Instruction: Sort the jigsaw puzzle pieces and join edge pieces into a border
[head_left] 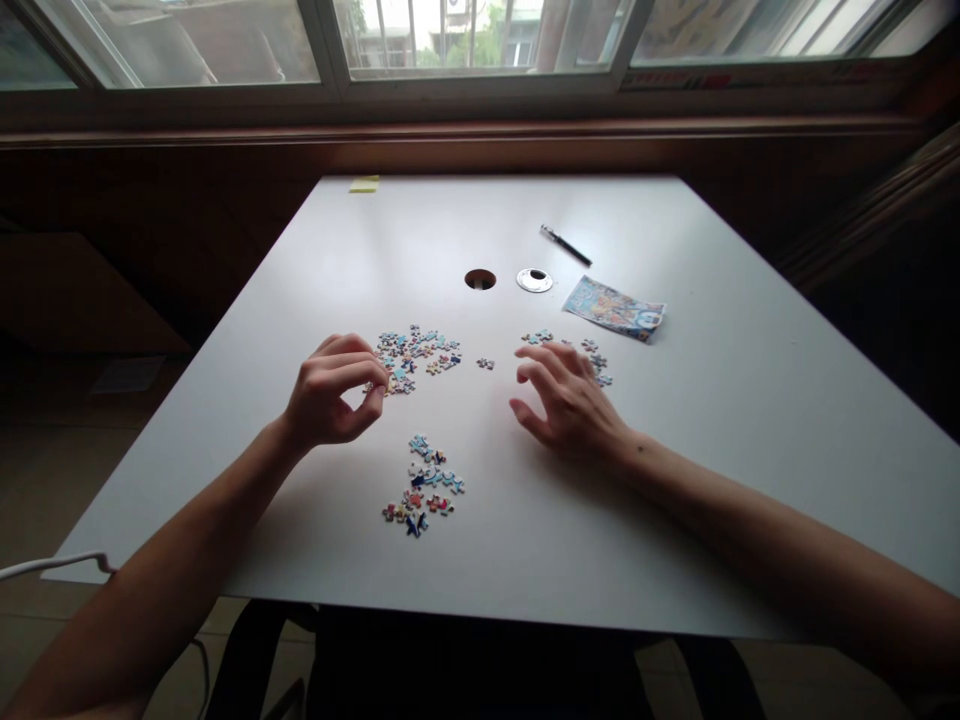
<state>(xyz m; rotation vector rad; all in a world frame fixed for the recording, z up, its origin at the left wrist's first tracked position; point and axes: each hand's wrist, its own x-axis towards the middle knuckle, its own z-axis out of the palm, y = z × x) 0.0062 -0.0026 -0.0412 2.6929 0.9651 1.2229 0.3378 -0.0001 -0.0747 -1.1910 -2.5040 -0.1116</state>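
Take the bare patch of worktop point(487, 430) between your hands as the dial's centre, with twelve towards the window. The left pile point(411, 352) lies at about ten to eleven o'clock, the near group point(429, 479) at seven, the right group point(538, 337) at one to two, partly behind your fingers, and a small lone bit point(486, 364) just past twelve. Your left hand point(334, 395) has a narrow grip, thumb and finger drawn together at the pile's eight o'clock edge; you cannot tell from here whether a piece sits between them. Your right hand point(562, 400) has a wide grip, fingers curved and thumb well apart, with no piece visible in it. Expect the pieces to be very light, thin and stiff, probably card, likely to skid on the smooth worktop if you push from the side. Their knobs look the weakest part and could bend or peel, so pinch the body by opposite edges. Where pieces overlap, take a raised edge; where one lies flat, press a fingertip on top, tip it up, then bring your thumb under.
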